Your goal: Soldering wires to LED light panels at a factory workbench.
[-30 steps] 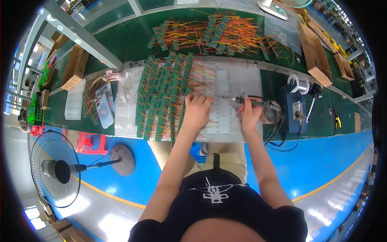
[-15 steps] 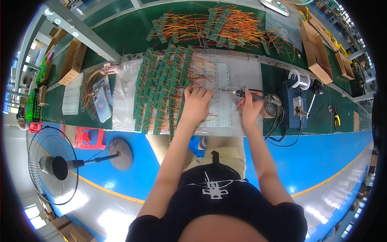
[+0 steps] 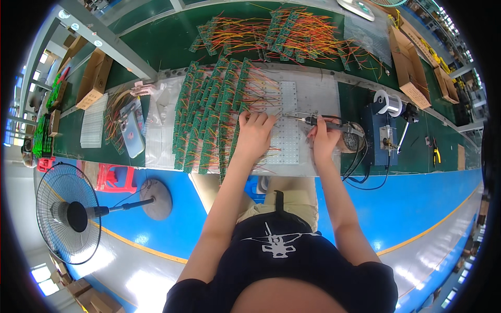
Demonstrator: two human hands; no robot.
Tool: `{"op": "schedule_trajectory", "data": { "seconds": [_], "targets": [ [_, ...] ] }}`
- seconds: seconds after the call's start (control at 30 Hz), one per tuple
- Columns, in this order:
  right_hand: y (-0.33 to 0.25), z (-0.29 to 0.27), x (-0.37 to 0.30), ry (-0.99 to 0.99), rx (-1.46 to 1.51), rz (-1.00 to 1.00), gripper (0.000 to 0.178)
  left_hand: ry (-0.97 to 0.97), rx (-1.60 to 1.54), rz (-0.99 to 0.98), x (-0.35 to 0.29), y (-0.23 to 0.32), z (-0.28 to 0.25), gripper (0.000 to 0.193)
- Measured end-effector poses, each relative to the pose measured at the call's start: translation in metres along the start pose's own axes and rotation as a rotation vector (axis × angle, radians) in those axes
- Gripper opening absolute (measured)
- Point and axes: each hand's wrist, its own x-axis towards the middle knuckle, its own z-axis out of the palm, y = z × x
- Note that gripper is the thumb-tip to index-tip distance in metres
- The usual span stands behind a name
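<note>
My right hand (image 3: pixel 324 140) grips a soldering iron (image 3: pixel 312 120) like a pen. Its metal tip points left, over the white perforated board (image 3: pixel 288 143). At that board's left side my left hand (image 3: pixel 254 136) bends down with its fingers drawn together among thin red and yellow wires (image 3: pixel 259 86). What those fingertips pinch is hidden beneath them. Green circuit board strips (image 3: pixel 209 122) lie side by side in slanted rows just left of this hand, with wires sticking out to the right.
More wired strips (image 3: pixel 287 34) are heaped at the back. To the right stand a solder spool (image 3: pixel 389 103) on a blue stand (image 3: pixel 371 125) and a round holder (image 3: pixel 352 140) with the iron's cable nearby. Left are a phone (image 3: pixel 132 136) and white sheets (image 3: pixel 94 125). A fan (image 3: pixel 77 216) stands on the floor.
</note>
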Motion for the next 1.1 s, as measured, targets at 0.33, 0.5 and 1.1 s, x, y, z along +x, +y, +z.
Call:
{"op": "schedule_trajectory", "data": {
  "seconds": [0.33,0.5,1.1],
  "targets": [
    [0.0007,-0.0005,-0.0006,-0.006,-0.021,-0.009,0.017,-0.002,-0.013,-0.001,-0.0005,0.0001,0.0004,0.028],
    [0.0012,0.0008,-0.0012,0.014,-0.053,-0.035,0.016,-0.014,-0.012,-0.004,0.0000,0.0005,-0.0005,0.028],
    [-0.0002,-0.0018,-0.0014,0.069,0.028,-0.044,0.019,0.011,-0.005,-0.002,-0.0006,0.0003,0.0013,0.025]
  ]
}}
